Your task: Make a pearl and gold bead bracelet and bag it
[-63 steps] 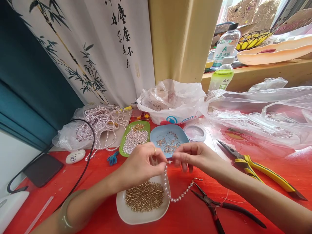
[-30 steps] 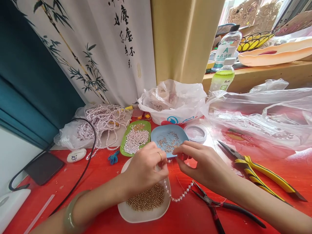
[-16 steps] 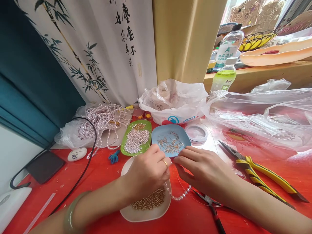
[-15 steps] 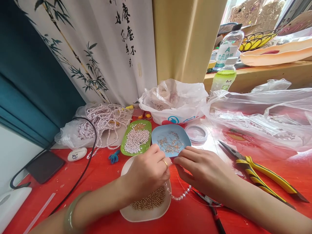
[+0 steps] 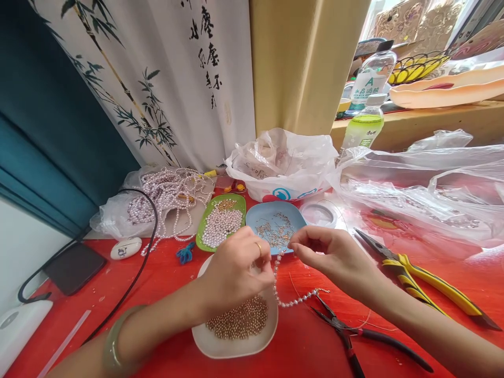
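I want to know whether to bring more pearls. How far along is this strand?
Done: a short pearl strand hangs strung. In hand: the right hand pinches its top, the left hand beside it. Left: the green tray and white dish remain full of beads.

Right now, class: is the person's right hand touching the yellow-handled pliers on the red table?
Apart. The head view shows the right hand pinching the pearl strand, with bare red table between it and the yellow-handled pliers.
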{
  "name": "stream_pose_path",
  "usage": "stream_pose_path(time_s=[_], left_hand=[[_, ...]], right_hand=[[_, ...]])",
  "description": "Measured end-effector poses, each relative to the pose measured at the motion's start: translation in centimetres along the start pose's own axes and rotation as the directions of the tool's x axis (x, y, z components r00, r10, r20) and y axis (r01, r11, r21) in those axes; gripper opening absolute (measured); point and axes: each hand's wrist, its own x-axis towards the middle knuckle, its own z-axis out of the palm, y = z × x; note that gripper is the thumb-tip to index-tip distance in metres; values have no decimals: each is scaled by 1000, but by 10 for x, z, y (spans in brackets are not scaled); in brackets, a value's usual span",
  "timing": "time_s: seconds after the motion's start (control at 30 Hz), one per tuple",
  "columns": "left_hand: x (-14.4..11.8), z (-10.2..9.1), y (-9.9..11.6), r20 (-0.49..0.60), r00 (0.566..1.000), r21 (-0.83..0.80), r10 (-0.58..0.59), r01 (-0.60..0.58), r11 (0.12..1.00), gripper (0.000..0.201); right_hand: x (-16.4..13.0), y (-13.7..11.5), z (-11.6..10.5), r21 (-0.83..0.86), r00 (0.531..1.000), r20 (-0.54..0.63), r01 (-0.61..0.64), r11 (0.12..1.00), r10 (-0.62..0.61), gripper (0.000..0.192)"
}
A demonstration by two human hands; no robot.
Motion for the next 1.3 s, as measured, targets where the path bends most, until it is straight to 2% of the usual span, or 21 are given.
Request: stream_pose_path(time_s=[0.1, 0.17, 0.23, 0.3, 0.37, 0.43, 0.57, 0.8, 0.9, 0.97, 1.1, 1.2, 1.3], left_hand=[[1, 0, 0, -13, 997, -38, -74, 74, 997, 16], [1, 0, -1, -5, 996, -37, -91, 91, 995, 16], [2, 0, -1, -1, 996, -31, -90, 89, 996, 15], [2, 1, -1, 7, 997, -25, -81, 81, 996, 15], [1, 1, -2, 8, 998, -10, -60, 60, 998, 15], [1, 2, -2, 4, 1000, 20, -30, 29, 999, 15], [-2, 3, -2, 12, 1000, 77, 26, -27, 997, 13], [-2, 3, -2, 23, 997, 100, 75, -77, 992, 13], [-1, 4, -1, 35, 997, 69, 70, -73, 995, 14], [-1, 3, 0, 32, 998, 24, 57, -58, 998, 14], [0, 0, 2, 19, 1000, -80, -19, 20, 997, 16], [2, -3, 3, 72, 990, -102, -120, 127, 987, 13], [3, -6, 5, 124, 970, -102, -209, 222, 970, 13]], right_hand=[[2, 2, -4, -1, 999, -11, 34, 999, -34, 14], [1, 2, -6, -85, 990, -76, 115, 990, -122, 14], [0, 1, -8, -211, 960, -109, 231, 950, -257, 16], [-2, 1, -9, -350, 919, -56, 348, 870, -390, 19], [-4, 1, -10, -454, 893, 40, 416, 788, -449, 21], [-5, 0, -10, -511, 888, 116, 439, 740, -446, 23], [-4, -2, -12, -547, 884, 196, 458, 701, -424, 22], [-4, -3, -11, -519, 896, 223, 443, 731, -384, 23], [-5, -4, -9, -545, 905, 176, 416, 728, -387, 24], [-4, -4, -8, -569, 918, 82, 363, 738, -388, 21], [-3, -6, -6, -492, 932, -98, 259, 831, -348, 15], [-3, -8, -6, -404, 941, -138, 232, 885, -310, 12], [-3, -9, -7, -392, 934, -148, 247, 886, -326, 12]])
